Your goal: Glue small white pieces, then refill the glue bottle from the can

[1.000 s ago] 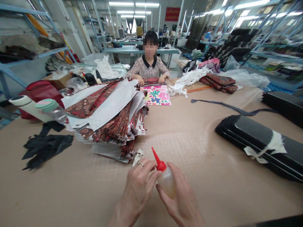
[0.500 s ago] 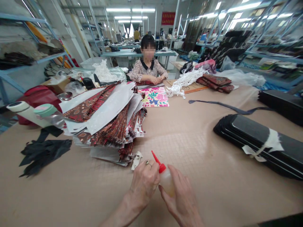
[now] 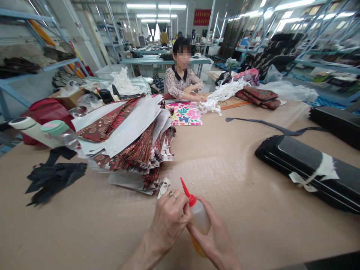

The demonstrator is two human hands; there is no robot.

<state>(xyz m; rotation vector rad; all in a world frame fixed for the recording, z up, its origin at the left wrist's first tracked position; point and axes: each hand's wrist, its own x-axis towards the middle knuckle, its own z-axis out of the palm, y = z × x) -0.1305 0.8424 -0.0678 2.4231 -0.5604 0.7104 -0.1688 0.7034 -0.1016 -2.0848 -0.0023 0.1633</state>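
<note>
A translucent squeeze bottle (image 3: 200, 217) with a red pointed nozzle (image 3: 185, 187) and amber liquid low inside is tilted over the near part of the table. Wrapped around its body from the right is my right hand (image 3: 218, 234). My left hand (image 3: 170, 215), with a ring on one finger, is curled closed right beside the red cap. What its fingers pinch, if anything, is hidden. Just beyond the left knuckles lies a small off-white scrap (image 3: 164, 187). A tall stack of patterned brown-red fabric pieces and white sheets (image 3: 132, 131) stands ahead to the left.
Black strips (image 3: 57, 176), a white flask (image 3: 32, 131) and a green-lidded jar (image 3: 59, 131) sit left. Tied black panels (image 3: 306, 161) and a dark strap (image 3: 264, 123) lie right. Across the table (image 3: 213, 157), a co-worker (image 3: 182, 80) sits behind a floral sheet (image 3: 187, 114).
More of the bottle's lower body and its amber liquid now shows between my hands. The co-worker's arm has stretched out toward the white strips on the right. The view has shifted slightly.
</note>
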